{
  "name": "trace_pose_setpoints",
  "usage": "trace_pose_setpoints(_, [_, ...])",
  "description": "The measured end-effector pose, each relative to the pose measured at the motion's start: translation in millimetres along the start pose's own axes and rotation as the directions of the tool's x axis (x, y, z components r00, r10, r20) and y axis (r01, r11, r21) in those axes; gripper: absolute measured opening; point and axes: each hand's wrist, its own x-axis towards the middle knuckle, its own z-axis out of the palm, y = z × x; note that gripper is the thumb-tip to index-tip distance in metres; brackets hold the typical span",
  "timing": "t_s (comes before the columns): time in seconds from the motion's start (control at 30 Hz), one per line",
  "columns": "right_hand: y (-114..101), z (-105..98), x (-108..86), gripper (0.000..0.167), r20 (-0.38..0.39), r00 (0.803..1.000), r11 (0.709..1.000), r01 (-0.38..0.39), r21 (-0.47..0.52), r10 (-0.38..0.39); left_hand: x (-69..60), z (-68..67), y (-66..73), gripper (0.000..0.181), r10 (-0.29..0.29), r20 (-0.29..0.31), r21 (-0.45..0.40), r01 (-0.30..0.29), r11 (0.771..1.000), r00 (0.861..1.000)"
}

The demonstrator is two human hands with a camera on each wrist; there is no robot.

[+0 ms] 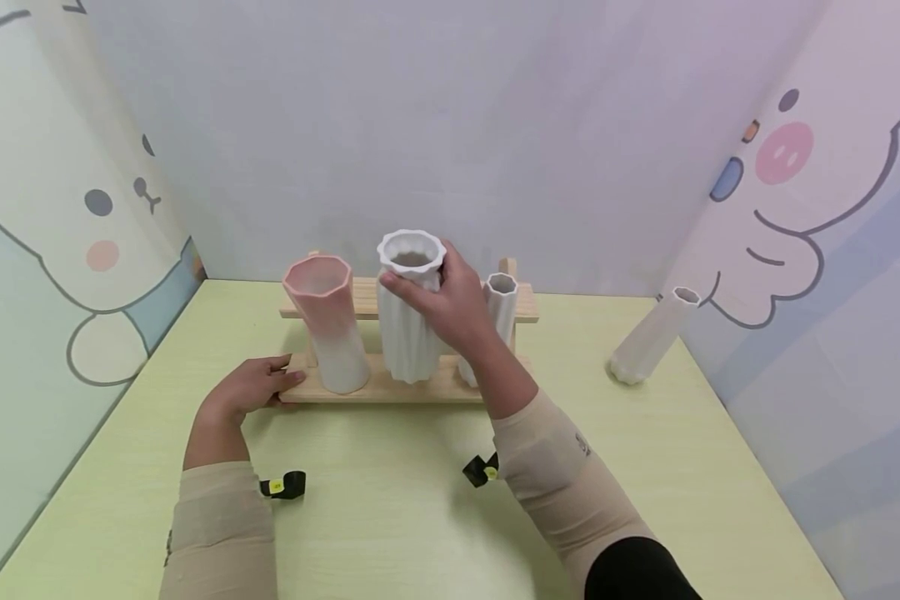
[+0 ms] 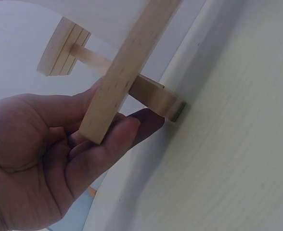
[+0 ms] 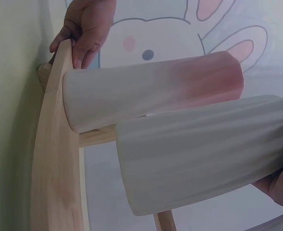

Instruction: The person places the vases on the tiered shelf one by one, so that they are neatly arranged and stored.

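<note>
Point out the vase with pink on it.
It's the vase standing nearest the left hand on the wooden rack: pink above, white below. The other three vases show no pink.

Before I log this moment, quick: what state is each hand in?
Left hand: closed, gripping the wooden rack's end.
Right hand: closed, holding the white fluted vase near its rim.
</note>
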Motion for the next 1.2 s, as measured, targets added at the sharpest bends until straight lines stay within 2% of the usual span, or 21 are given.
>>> trace_pose_setpoints(0.3, [-3,-1,7.3,0.059,0.008,1.0,1.0,-0.008,0.025,0.008,0.6,1.7,0.4,0.084,0.015,0.002,0.01,-0.015,1.0,1.0])
trace_pose_setpoints(0.7, [-10,-3,14.8,0.056,0.017,1.0,0.999,0.016,0.033,-0.016,1.4,0.4,-0.1,0.084,0.006,0.0,0.01,-0.006,1.0,1.0])
trace_pose_setpoints(1.2, [-20,-6,28.7,0.058,0.0,1.0,0.999,0.014,0.033,-0.014,-2.5,2.9,2.0,0.081,0.025,-0.004,0.008,-0.025,1.0,1.0])
